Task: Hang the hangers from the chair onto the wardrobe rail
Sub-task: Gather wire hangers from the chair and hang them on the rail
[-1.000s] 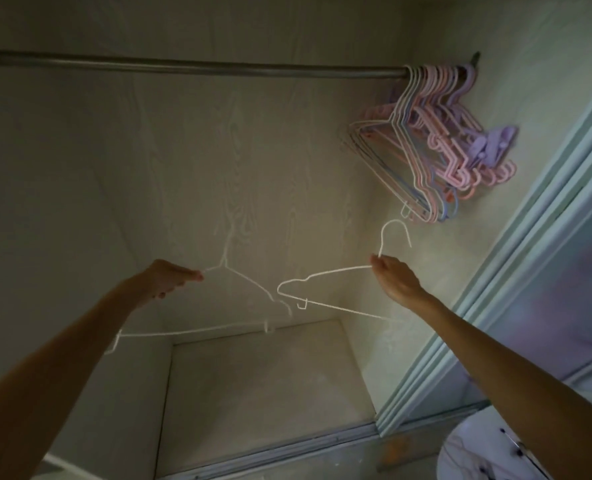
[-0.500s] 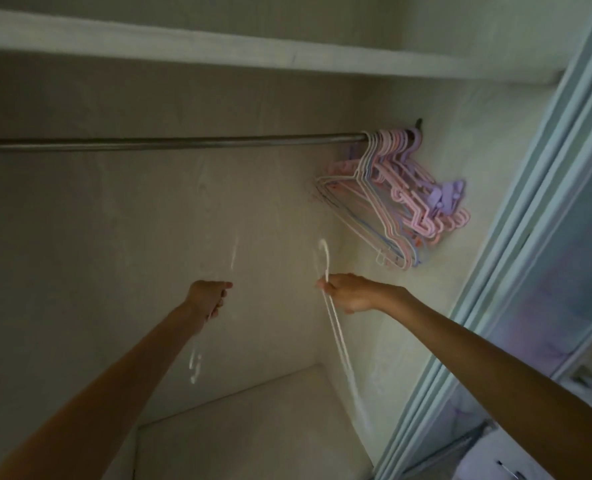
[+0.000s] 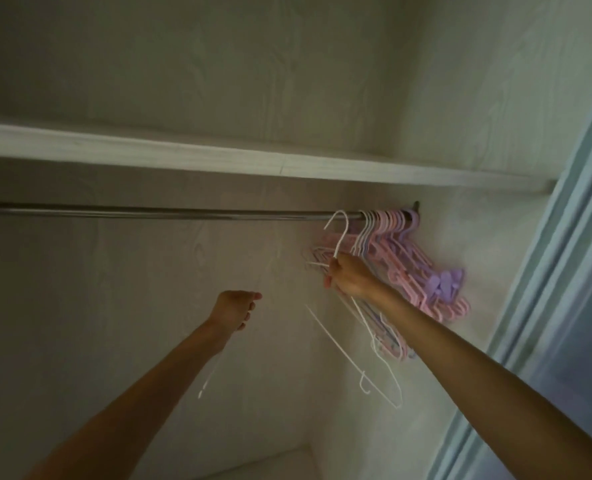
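While pinching a white hanger point(image 3: 348, 306) just below its hook, the right hand point(image 3: 351, 279) is raising it to catch the rail point(image 3: 183, 214); the left hand point(image 3: 234, 308) is gripping another, blurred.

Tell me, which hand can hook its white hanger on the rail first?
The right hand. Its white hanger has its hook at the rail, beside the pink hangers. The left hand holds its hanger lower, away from the rail.

No writing, label or number can be read anywhere here. The wardrobe surfaces and hangers carry no legible marks
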`<state>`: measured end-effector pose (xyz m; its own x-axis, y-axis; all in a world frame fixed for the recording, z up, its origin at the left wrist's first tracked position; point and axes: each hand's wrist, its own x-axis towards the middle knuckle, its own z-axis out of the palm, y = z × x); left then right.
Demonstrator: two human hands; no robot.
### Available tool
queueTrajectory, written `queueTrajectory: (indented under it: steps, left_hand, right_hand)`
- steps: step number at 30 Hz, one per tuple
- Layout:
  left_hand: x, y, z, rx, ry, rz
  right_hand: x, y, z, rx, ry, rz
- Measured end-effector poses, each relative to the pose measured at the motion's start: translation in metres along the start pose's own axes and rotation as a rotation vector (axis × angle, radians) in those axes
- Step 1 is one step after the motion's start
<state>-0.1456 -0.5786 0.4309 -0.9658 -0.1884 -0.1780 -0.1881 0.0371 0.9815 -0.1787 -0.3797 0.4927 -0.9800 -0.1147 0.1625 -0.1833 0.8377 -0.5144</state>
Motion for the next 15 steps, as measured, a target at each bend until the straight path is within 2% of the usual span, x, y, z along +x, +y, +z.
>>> queueTrajectory:
  steps: [6, 11, 15]
  left_hand:
    - [0.014, 0.019, -0.004, 0.025, 0.081, 0.016]
    - [0.017, 0.022, -0.009, 0.059, 0.129, -0.013]
    - [0.017, 0.019, -0.013, 0.096, 0.097, -0.033]
  right_hand:
    - [0.055, -0.002, -0.01, -0.072, 0.095, 0.036]
    - [0.074, 0.008, 0.008, -0.139, 0.021, -0.004]
    - [0.08, 0.021, 0.022, -0.109, -0.028, -0.012]
